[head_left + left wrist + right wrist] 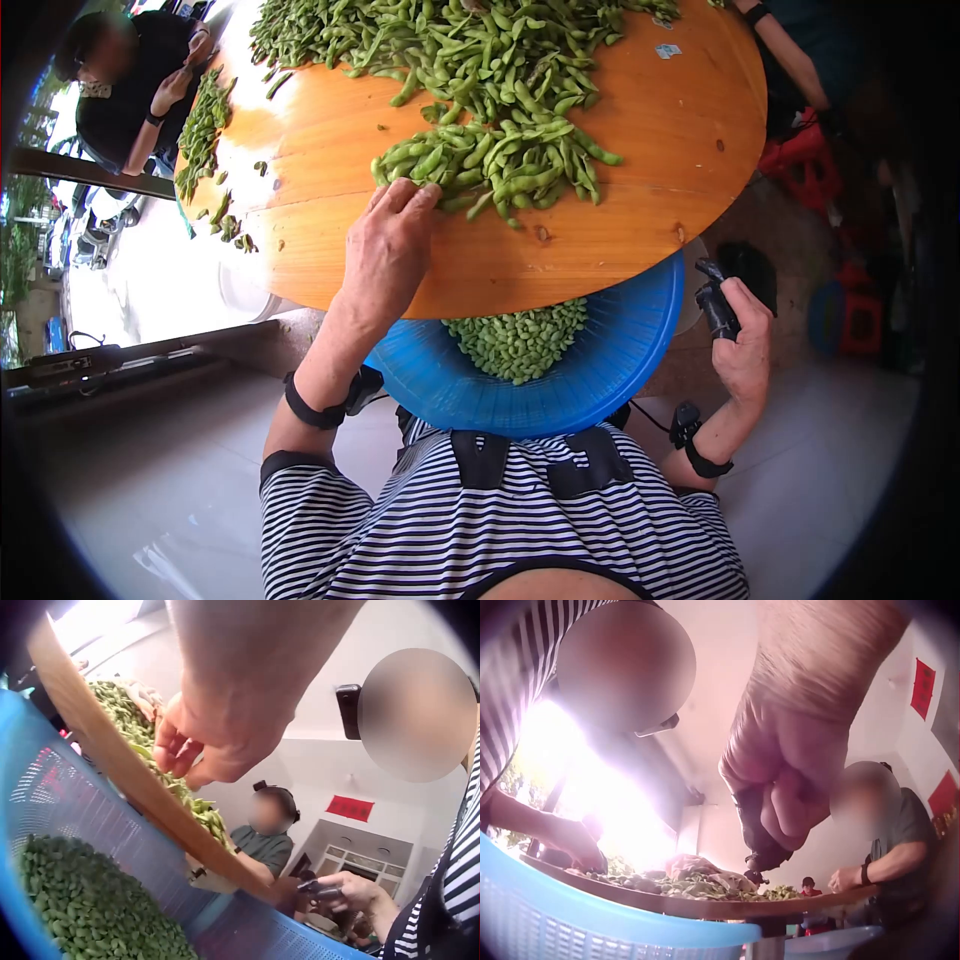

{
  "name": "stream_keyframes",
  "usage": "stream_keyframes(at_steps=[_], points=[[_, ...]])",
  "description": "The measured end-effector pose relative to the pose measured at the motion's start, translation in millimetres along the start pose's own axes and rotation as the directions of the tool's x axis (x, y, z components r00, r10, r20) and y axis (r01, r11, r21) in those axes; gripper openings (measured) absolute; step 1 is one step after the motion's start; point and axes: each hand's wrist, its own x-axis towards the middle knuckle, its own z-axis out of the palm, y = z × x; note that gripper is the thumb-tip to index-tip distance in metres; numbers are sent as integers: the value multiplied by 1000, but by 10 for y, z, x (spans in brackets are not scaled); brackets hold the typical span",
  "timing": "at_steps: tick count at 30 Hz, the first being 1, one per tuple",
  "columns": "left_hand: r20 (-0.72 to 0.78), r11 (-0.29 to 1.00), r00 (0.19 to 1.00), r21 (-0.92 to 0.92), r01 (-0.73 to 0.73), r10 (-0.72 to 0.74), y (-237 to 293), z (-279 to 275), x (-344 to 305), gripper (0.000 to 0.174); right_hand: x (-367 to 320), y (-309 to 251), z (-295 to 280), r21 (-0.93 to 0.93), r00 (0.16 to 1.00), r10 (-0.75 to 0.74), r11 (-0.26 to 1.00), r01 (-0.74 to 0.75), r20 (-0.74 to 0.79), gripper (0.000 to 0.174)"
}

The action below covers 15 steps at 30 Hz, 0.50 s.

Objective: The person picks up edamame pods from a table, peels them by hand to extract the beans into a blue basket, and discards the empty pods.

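My left hand (392, 245) reaches over the near edge of the table, its bent fingertips right at a small heap of green edamame pods (500, 165). In the left wrist view its fingers curl down among the pods (206, 814); I cannot tell whether they pinch one. Off the table's right side, my right hand (745, 345) has its fingers curled round a small black object (717, 312) with a narrow tip. Below the table edge, a blue plastic basket (640, 345) sits at my lap, with shelled green beans (520, 345) inside.
A larger pile of pods (440, 45) covers the far part of the round wooden table (330, 250). More pods (207, 125) lie at its left edge, near a seated person (130, 90). Another person's arm (785, 55) is at far right, above a red stool (805, 165).
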Motion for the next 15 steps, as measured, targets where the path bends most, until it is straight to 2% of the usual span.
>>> stream_keyframes(at_steps=[2,3,4,5,6,8,9,11,12,15], points=[[-17,999,1000,-39,-4,3,-64,-70,27,23,-14,22,30,-33,1000,5,999,-5,14,36],[10,966,991,-223,133,-134,-99,-117,36,21,-11,21,47,-33,1000,8,999,-7,12,36],[64,880,963,-394,265,-262,-115,-155,49,18,-5,8,75,-19,1000,-8,1000,9,23,34],[157,689,889,-579,435,-429,-99,-189,46,15,-1,-12,104,-5,999,-24,1000,25,34,33],[272,495,851,-717,491,-449,-102,-254,49,13,5,-42,133,-6,999,-21,1000,22,35,33],[384,191,817,-846,498,-431,-81,-299,24,9,35,-127,215,93,987,-96,992,84,130,30],[385,191,817,-846,498,-429,-40,-304,-1,9,51,-177,264,110,979,-146,985,131,144,28],[481,-88,792,-869,486,-376,122,-273,-64,10,62,-289,410,294,974,-165,949,114,156,30],[499,-146,802,-866,479,-327,225,-251,-104,10,57,-336,506,375,977,-149,923,83,151,31],[532,-244,811,-843,480,-243,544,-96,-245,11,28,-495,721,557,957,-96,827,-75,273,41]])
